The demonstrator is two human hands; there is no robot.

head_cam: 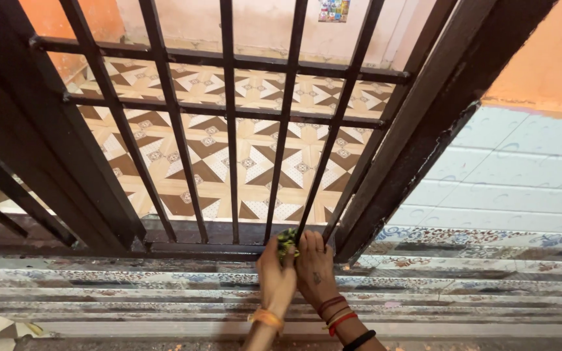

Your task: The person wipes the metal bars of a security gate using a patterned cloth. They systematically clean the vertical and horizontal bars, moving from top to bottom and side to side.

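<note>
A patterned tiled floor (248, 156) stretched beyond the dark metal gate (229, 130), whose bottom rail rested on near marble steps (164, 286).

You see a floor (255, 162) with brown, cream and white star shapes behind the bars. Past it stands a pale pink wall (265, 26) with a small colourful picture (333, 10) stuck high up. On your right you see an orange wall (548, 65), and under it pale blue tiles (521, 175). A strip of flowery tiles (476, 237) runs along the bottom of them. Close to you lie long striped steps (164, 292), grey and brown, going from side to side.
</note>
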